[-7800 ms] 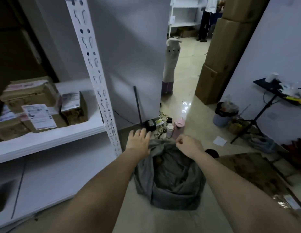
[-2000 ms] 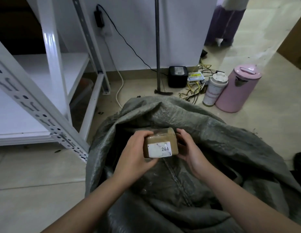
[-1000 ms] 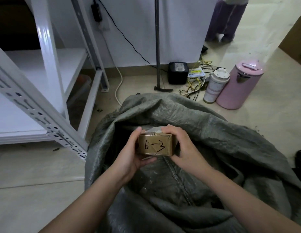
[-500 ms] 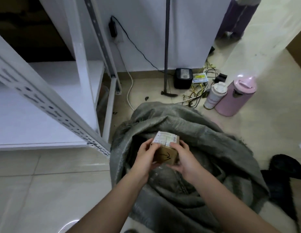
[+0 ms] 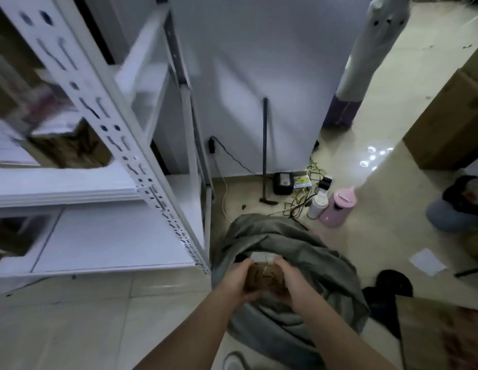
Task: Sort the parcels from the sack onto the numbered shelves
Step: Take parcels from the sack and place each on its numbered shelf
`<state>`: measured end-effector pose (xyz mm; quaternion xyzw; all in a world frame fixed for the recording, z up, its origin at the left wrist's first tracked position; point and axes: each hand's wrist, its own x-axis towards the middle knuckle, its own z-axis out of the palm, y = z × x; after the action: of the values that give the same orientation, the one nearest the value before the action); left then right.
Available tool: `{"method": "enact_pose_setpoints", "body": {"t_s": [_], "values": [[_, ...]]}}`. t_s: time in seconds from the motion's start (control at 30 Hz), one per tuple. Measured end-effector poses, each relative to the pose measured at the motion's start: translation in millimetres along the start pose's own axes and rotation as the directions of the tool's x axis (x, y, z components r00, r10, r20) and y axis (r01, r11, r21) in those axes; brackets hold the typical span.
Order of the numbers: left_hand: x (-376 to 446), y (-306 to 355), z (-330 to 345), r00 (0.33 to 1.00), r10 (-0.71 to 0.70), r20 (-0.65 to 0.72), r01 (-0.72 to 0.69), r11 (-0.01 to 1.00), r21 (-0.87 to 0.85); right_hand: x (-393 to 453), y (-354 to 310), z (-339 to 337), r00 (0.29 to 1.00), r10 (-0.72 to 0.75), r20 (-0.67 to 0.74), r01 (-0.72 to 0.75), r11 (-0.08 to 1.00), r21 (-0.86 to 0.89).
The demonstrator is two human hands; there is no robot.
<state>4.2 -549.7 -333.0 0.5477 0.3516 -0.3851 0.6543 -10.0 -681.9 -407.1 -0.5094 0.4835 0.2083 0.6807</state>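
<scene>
A small brown cardboard parcel point(image 5: 264, 276) with black handwriting on its side and a white label on top is held above the open grey sack point(image 5: 307, 252) on the floor. My left hand point(image 5: 236, 279) grips its left end and my right hand point(image 5: 288, 280) grips its right end. The white metal shelving unit point(image 5: 112, 188) stands to the left; a brown parcel point(image 5: 69, 148) sits on its middle shelf, blurred. The bottom shelf point(image 5: 112, 241) shows a bare white board.
A pink kettle point(image 5: 338, 206), a white cup point(image 5: 316, 206), a black adapter and tangled cables sit by the wall behind the sack. A dark rod point(image 5: 264, 145) leans on the wall. Large cardboard boxes point(image 5: 446, 124) stand at right; a black object point(image 5: 390, 287) lies beside the sack.
The view has risen and pulled back, bringing the shelves with parcels into sight. Both hands keep holding the small parcel over the sack; it was turned earlier from its label side to the handwritten side.
</scene>
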Motion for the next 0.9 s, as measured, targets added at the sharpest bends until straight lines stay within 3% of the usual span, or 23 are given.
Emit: {"method": "enact_pose_setpoints", "body": {"t_s": [0.2,0.5,0.9], "values": [[-74,2,-9,0.999,0.041,0.005,-0.041,0.999,0.027,-77,-9,3,0.999,-0.02,0.026,0.02,1.0,0.0],[-169,-46,-43,0.985,0.161,-0.068,-0.163,0.986,-0.025,-178,25,15,0.984,-0.126,0.126,0.144,0.978,-0.15],[-252,-49,-135,0.949,0.261,-0.176,-0.286,0.949,-0.133,-273,56,101,0.95,-0.214,0.226,0.267,0.934,-0.238]]}}
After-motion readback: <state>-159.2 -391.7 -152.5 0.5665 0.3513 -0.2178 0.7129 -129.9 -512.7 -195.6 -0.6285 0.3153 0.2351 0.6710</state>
